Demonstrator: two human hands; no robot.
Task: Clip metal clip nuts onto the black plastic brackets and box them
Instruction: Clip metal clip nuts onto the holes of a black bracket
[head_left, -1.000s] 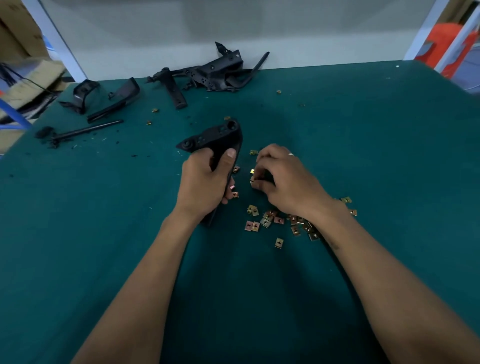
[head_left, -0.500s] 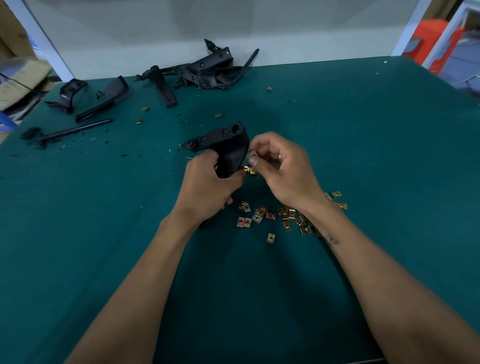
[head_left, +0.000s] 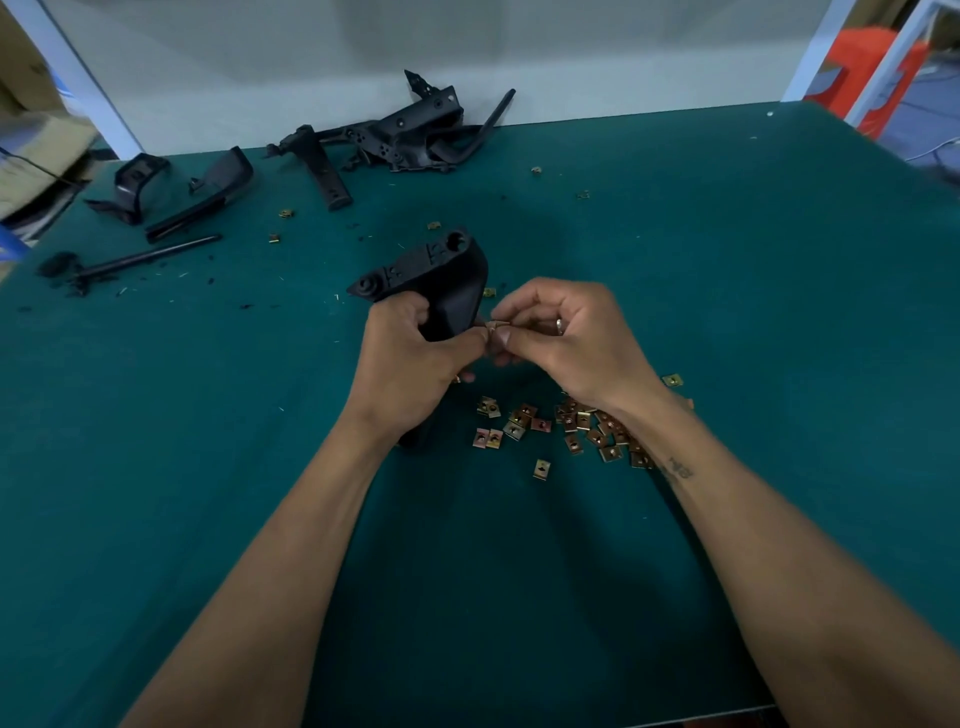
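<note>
my left hand (head_left: 410, 358) grips the black bracket (head_left: 436, 280) above the green mat (head_left: 727, 312); right hand (head_left: 566, 338) pinches a clip nut (head_left: 492, 326) at its edge. seating unclear, probably partial: skewed push could pop it loose.

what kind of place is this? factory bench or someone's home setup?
Most likely a factory assembly bench: a green-covered worktable with a loose pile of clip nuts, black plastic brackets heaped at the back edge, and cardboard boxes beside it.
</note>
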